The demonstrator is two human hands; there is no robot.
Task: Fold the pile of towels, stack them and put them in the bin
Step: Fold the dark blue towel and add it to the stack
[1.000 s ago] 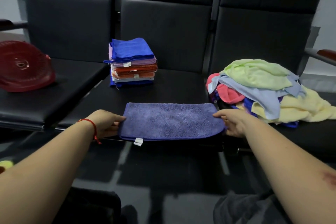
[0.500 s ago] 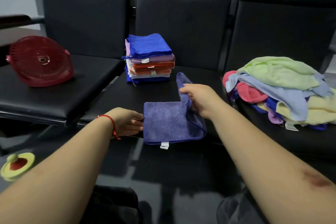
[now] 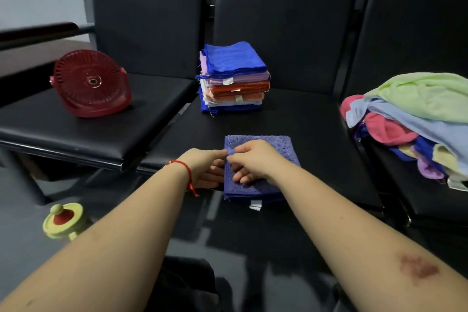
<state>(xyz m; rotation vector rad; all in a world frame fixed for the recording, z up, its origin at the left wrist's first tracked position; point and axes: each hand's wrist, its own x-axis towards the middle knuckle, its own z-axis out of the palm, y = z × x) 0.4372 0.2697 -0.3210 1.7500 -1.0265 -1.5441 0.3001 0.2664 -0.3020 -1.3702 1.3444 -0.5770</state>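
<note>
Hands meet at the left edge of a purple towel (image 3: 263,157) lying folded square near the front of the middle seat (image 3: 316,121). The right hand (image 3: 255,159) pinches that edge, evidently aligning the layers; the left hand (image 3: 205,167) rests against it, whether it grasps the cloth cannot be told. A folded stack (image 3: 234,78) waits at the far side of the seat; unfolded towels (image 3: 415,114) heap on the right. A red bin (image 3: 91,83), tipped on its side, sits on the left seat.
</note>
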